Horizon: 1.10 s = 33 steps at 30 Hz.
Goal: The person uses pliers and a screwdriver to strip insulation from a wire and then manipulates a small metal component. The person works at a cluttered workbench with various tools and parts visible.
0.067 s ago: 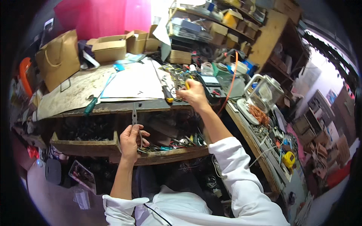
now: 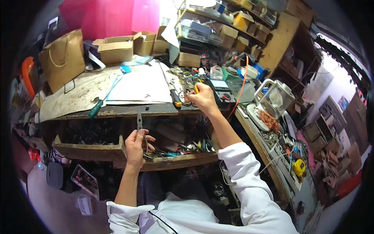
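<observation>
My left hand [image 2: 134, 147] is closed round long-nose pliers [image 2: 139, 121], in front of the bench edge and above the open drawer. The jaws point away from me. My right hand [image 2: 204, 99] reaches over the bench edge to a heap of small metal parts [image 2: 186, 76], its fingers bent together and pointing down. A slim yellow piece [image 2: 196, 90] shows beside its fingers; what the fingertips pinch is hidden. Left of that hand lies a screwdriver with a black and yellow handle [image 2: 175, 98]. White paper sheets [image 2: 134, 87] cover the middle of the bench.
A green-handled screwdriver [image 2: 96, 109] overhangs the bench's front edge. Tools fill the open drawer [image 2: 183, 160]; another drawer [image 2: 87, 150] holds dark parts. At right stand a meter [image 2: 220, 86], an orange cable [image 2: 244, 80], a glass jug [image 2: 274, 97] and a yellow tape measure [image 2: 299, 167].
The whole view has shifted slightly to the right. Both hands keep nearly the same places relative to the bench, and the pliers stay in my left hand.
</observation>
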### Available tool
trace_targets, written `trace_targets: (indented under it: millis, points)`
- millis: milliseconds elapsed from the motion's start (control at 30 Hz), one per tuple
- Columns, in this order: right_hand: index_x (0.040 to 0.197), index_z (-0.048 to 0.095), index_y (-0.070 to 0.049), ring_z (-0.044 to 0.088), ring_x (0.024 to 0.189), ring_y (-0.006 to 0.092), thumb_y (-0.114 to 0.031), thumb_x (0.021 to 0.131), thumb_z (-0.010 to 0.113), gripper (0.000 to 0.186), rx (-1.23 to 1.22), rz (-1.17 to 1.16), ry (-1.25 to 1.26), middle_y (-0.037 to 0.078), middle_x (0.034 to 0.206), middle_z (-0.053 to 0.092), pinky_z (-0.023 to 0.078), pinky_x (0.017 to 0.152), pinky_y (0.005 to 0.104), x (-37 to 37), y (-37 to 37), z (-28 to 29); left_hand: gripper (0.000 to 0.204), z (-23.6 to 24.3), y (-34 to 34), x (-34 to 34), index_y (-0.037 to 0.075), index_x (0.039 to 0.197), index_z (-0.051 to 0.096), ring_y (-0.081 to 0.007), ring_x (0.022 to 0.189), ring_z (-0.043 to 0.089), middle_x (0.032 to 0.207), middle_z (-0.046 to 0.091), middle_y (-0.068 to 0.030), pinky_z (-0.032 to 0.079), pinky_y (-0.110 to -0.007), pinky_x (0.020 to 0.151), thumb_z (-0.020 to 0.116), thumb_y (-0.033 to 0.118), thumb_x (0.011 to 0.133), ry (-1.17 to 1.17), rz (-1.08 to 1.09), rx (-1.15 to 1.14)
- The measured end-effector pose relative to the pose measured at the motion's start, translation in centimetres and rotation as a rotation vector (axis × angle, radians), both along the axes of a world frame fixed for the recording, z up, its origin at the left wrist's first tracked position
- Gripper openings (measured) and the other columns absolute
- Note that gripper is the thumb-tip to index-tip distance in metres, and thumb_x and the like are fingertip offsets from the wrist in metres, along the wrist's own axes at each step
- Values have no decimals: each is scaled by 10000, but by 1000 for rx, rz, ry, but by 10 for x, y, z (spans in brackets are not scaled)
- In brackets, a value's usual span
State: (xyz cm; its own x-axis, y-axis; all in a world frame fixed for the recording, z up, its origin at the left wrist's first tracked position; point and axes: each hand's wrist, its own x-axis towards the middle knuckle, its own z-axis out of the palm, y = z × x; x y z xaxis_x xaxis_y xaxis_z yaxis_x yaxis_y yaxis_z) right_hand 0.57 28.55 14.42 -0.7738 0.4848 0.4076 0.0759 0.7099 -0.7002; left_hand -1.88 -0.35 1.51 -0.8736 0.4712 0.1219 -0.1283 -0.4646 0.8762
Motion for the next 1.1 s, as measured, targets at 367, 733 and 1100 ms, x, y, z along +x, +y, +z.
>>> trace_targets:
  millis: [367,733,1100]
  points:
    - [932,690,16,691,944,425,-54,812,626,153,517,31,-159,281,921,696,545,831,495,-74,-27,2,269,-4,9,5,-3,1002,620,-116,503,625,787,710,-121,459,-231,437,555,254,1051,151,11,-158]
    - [928,662,4,690,868,408,-103,823,686,152,565,239,-128,225,908,707,543,770,451,-105,-39,-9,277,2,9,4,-6,998,614,-118,502,628,773,701,-120,472,-238,430,551,259,1050,114,55,-171]
    - [819,569,2,629,771,446,-135,830,674,173,759,507,-39,223,762,634,497,683,473,-131,-68,-18,280,3,11,4,-5,962,614,-115,503,624,770,701,-117,468,-239,425,553,253,1050,92,76,-149]
